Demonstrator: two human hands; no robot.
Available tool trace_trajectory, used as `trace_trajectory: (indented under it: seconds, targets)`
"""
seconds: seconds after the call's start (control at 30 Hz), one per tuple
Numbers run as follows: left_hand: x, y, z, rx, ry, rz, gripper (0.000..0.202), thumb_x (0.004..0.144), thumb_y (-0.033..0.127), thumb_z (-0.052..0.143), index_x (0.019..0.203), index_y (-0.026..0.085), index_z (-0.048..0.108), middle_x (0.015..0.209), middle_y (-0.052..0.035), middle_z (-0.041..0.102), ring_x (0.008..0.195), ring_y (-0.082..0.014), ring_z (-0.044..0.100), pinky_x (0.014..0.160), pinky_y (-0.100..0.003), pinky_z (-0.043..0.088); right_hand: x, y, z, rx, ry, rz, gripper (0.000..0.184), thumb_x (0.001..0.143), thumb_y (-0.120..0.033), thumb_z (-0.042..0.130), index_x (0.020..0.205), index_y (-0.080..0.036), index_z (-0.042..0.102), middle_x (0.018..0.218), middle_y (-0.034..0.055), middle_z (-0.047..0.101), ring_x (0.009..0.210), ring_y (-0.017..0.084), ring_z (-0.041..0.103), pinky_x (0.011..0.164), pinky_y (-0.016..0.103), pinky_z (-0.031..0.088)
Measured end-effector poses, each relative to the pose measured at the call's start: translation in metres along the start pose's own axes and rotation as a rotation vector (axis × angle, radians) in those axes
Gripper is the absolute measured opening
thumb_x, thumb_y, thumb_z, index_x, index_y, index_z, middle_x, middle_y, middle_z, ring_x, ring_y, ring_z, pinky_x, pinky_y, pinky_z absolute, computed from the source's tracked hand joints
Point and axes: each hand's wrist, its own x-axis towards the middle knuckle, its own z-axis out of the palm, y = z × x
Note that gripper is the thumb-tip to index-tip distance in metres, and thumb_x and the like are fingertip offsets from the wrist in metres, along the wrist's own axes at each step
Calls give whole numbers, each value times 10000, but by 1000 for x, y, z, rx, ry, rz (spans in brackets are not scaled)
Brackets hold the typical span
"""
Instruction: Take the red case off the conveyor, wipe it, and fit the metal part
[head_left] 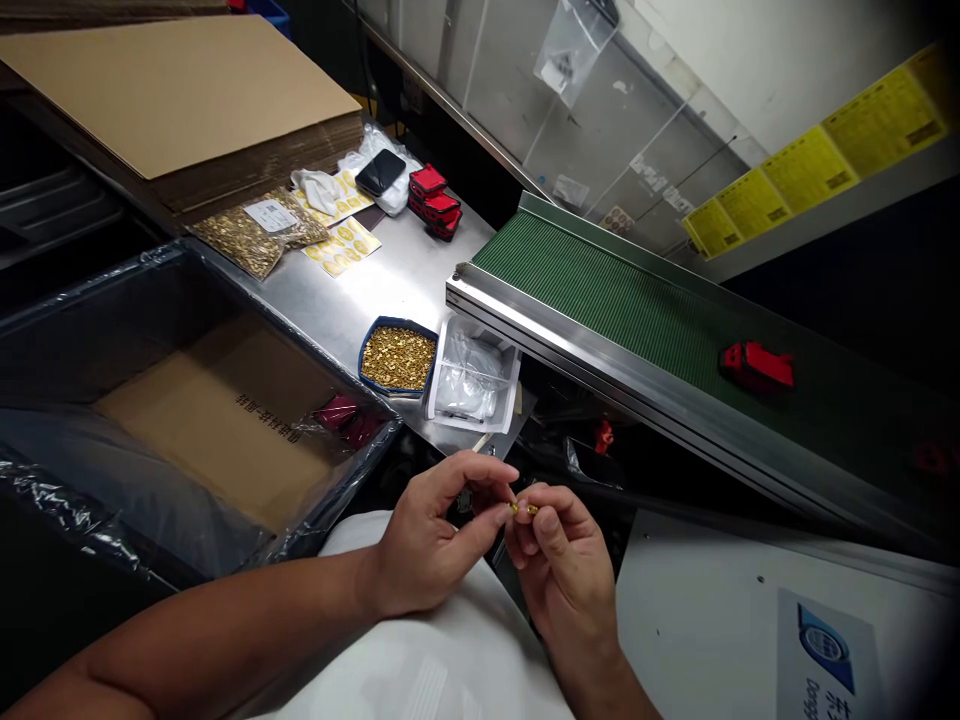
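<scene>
1. Pinched between thumb and forefinger, each grip was closed on one small brass piece (523, 509): the left hand (431, 540) took its left end and the right hand (561, 560) its right end, fingertips almost touching.
2. That piece lay with its long axis roughly level, running left to right between the two grips, held above the person's lap and just short of the bench's near edge. Neither hand was clearly nearer; both met at it.
3. Beyond the hands, on the steel bench (390, 275), a blue tray of brass parts (397, 357) stood just beside a white tray with clear bags (472, 380), the blue one to the left.
4. Left of these sat a plastic-lined carton (195, 420), open, with a red item (346, 415) in its near right corner.
5. To the right ran a green conveyor belt (600, 290), carrying a red part (757, 366) well apart from the hands.
6. Farthest off lay a bag of brass parts (251, 235), stacked red parts (435, 200) and flat cardboard (180, 90).
</scene>
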Motion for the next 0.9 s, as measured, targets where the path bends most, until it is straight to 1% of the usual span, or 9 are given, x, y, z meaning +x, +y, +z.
trace_trajectory:
  seconds: [0.1,0.2,0.33,0.43,0.5,0.67,0.8,0.9]
  targets:
    - [1,-1,1,-10,4,-2,251,889,129,605,1130,201,597,913,-43,650,817,-143,630,752,-258,531,0,0,-4,-71,-5,-52,102,812,-321,759,860,-237,727,748,-3,580,565,80,505,495,211,419]
    - [1,-2,2,-19,-6,-2,269,889,128,607,1143,215,586,917,-36,650,823,-138,631,757,-250,528,-1,0,-7,-141,-18,-90,67,835,-285,733,875,-239,705,842,-5,572,592,68,507,533,217,424]
    - [1,-3,3,-18,-19,-9,272,892,129,605,1147,220,582,927,-34,639,833,-132,628,771,-244,526,-2,0,-9,-169,-11,-86,74,853,-247,705,919,-254,672,868,-11,552,620,70,506,546,210,429]
    - [1,-3,5,-34,-21,-17,280,892,128,609,1154,220,572,937,-31,629,845,-128,630,780,-236,531,-2,0,-8,-150,-20,-75,74,849,-229,704,902,-254,659,908,-12,538,619,61,493,551,209,423]
    - [2,-3,6,-70,-24,-18,286,888,125,617,1153,212,556,927,-29,632,832,-125,635,759,-229,538,-2,-1,-7,-126,-20,-69,78,841,-216,709,877,-252,649,923,-14,528,619,57,484,556,210,422]
    - [2,-2,8,-120,-45,-9,300,877,116,638,1148,197,536,886,-26,655,774,-123,650,700,-225,534,-3,-4,-4,-50,-14,-49,110,797,-213,745,837,-249,649,887,-16,523,629,66,482,544,198,422]
    - [0,0,5,-115,-79,-16,308,874,118,646,1141,221,533,889,-5,652,771,-104,654,701,-198,528,-5,-3,-1,16,-20,-3,114,785,-242,761,852,-249,670,864,-14,548,615,63,483,540,191,416]
    - [-2,3,2,-93,-118,-30,313,877,117,637,1145,231,522,896,-1,646,750,-93,652,658,-173,520,-9,0,0,49,0,1,113,790,-258,761,859,-241,672,843,-15,559,607,59,484,539,185,409]
